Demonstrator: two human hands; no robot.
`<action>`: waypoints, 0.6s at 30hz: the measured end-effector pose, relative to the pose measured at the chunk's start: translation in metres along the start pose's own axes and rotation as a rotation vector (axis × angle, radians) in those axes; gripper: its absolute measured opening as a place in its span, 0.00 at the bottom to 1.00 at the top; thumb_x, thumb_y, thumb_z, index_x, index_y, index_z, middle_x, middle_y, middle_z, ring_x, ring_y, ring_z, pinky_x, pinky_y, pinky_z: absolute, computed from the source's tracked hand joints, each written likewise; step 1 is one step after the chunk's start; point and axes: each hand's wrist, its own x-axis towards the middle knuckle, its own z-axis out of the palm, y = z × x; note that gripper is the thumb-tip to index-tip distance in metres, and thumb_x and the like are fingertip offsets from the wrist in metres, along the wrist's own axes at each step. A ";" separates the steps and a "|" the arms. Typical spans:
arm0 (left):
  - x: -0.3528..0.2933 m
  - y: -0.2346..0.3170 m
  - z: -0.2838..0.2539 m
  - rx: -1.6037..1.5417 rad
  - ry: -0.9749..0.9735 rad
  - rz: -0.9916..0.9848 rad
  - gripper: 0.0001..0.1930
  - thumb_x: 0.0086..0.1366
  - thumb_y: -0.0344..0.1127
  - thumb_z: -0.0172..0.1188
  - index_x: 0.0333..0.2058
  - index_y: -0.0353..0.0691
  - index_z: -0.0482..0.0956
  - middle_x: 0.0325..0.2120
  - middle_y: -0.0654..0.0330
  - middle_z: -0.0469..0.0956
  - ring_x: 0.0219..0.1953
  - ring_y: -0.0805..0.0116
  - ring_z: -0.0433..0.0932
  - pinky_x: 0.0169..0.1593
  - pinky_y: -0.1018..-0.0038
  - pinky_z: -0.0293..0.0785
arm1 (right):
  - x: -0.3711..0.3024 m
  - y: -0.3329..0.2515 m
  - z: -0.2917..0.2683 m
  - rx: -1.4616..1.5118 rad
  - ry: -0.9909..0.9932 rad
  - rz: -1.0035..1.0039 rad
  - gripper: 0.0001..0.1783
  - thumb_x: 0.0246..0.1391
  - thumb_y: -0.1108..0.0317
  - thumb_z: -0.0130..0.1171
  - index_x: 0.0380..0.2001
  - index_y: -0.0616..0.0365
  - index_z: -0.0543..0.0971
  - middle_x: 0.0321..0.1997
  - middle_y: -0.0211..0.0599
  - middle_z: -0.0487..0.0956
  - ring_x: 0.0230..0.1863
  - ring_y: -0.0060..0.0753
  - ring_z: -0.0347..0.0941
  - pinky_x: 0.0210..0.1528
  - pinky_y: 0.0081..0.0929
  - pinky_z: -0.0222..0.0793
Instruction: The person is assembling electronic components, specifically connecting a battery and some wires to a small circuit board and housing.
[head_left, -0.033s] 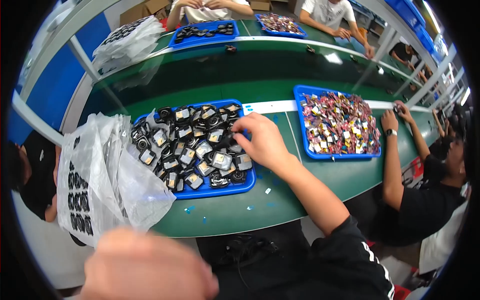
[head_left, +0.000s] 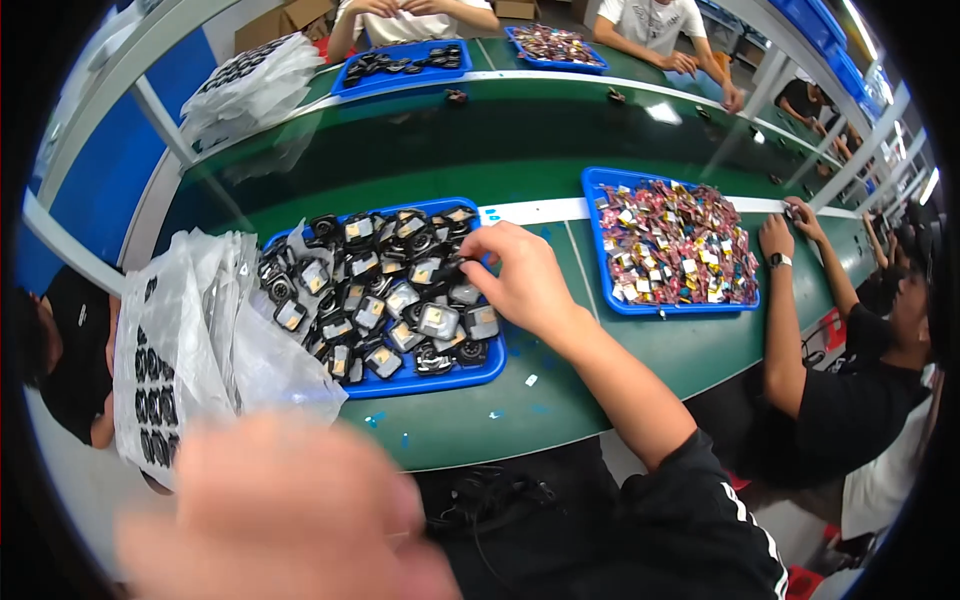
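- Left hand (head_left: 285, 510) has been raised slightly since the earlier frame; it is blurred, so whether anything is grasped cannot be told.
- Right hand (head_left: 522, 275) is held at the right side of the blue tray (head_left: 430, 383), its fingertips brought close together; whether anything is pinched cannot be told.
- Black parts (head_left: 438, 321) are heaped in the tray.
- Translucent plastic sheets (head_left: 198, 290) are piled at its left.
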 end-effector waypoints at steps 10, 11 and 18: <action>-0.013 -0.193 0.084 -0.461 -0.005 -0.580 0.13 0.73 0.36 0.47 0.50 0.35 0.71 0.41 0.58 0.75 0.41 0.72 0.76 0.41 0.75 0.76 | -0.051 -0.020 -0.042 0.863 0.114 0.476 0.07 0.56 0.74 0.61 0.35 0.67 0.76 0.28 0.34 0.79 0.27 0.18 0.77 0.29 0.17 0.75; -0.015 -0.199 0.088 -0.462 -0.014 -0.579 0.13 0.73 0.36 0.47 0.47 0.34 0.73 0.39 0.59 0.75 0.39 0.73 0.76 0.41 0.74 0.76 | -0.057 -0.017 -0.049 0.846 0.049 0.483 0.07 0.57 0.75 0.60 0.37 0.66 0.76 0.29 0.34 0.80 0.27 0.20 0.77 0.30 0.18 0.75; -0.013 -0.202 0.095 -0.585 -0.115 -0.687 0.11 0.71 0.33 0.49 0.47 0.32 0.70 0.31 0.56 0.75 0.30 0.69 0.78 0.35 0.74 0.77 | -0.082 0.084 -0.189 -0.543 0.045 0.156 0.08 0.44 0.75 0.64 0.31 0.56 0.83 0.34 0.41 0.77 0.40 0.45 0.74 0.45 0.37 0.70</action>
